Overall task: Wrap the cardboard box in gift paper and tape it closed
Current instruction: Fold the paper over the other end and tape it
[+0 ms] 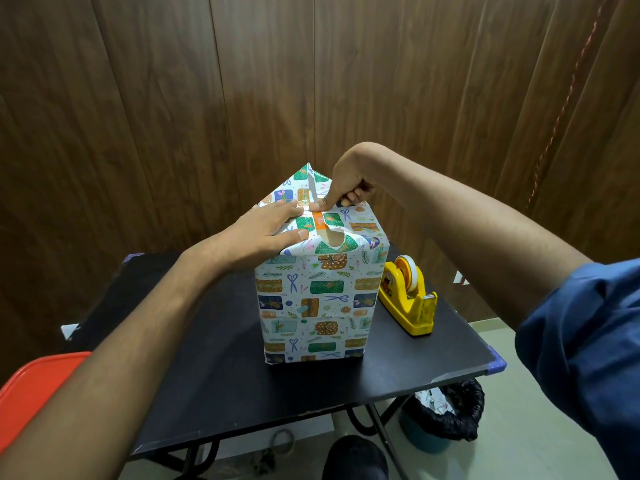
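A tall cardboard box [317, 303] covered in white gift paper with green, blue and orange prints stands upright on the black table [214, 375]. On its top the paper is folded over, with a small gap showing brown cardboard [331, 238]. My left hand [266, 233] lies flat with straight fingers on the left top fold. My right hand [346, 188] is curled, its thumb pressing down at the middle seam of the top. Behind the hands a triangular paper flap [304, 178] stands up.
A yellow tape dispenser [410, 296] with a white roll sits on the table right of the box. An orange-red chair [31, 386] is at the left edge. A bin with a black liner [446, 414] stands on the floor under the table's right corner. A wooden wall is behind.
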